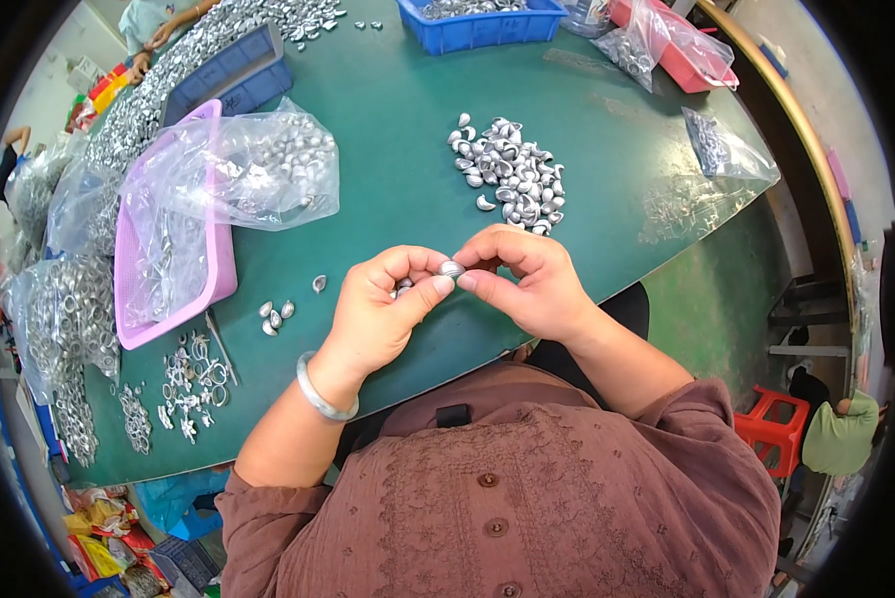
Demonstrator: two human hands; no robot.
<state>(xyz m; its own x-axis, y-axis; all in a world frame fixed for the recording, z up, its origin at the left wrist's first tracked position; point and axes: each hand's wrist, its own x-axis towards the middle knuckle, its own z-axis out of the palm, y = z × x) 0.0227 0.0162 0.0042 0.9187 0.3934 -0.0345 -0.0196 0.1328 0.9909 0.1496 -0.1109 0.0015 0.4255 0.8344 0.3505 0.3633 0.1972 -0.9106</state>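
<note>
Between the fingertips of both hands is a small silver shell-shaped metal piece (451, 269). My left hand (392, 294), with a pale bangle (326, 391) on its wrist, pinches it from the left, and one or more similar pieces show partly under its curled fingers. From the other side my right hand (527, 279) pinches it between thumb and forefinger. Just beyond my hands lies a heap of like silver pieces (512, 174), rounded on one face and hollow on the other. A few loose silver pieces (276, 317) rest left of my left hand.
On the green table (387, 120), a pink basket (224, 259) holds clear bags (278, 169) of silver parts. Ring-like metal parts (193, 384) lie at left. Blue trays (482, 30) and a red tray (682, 50) stand farther back. Another person's arm (173, 22) reaches in at far left.
</note>
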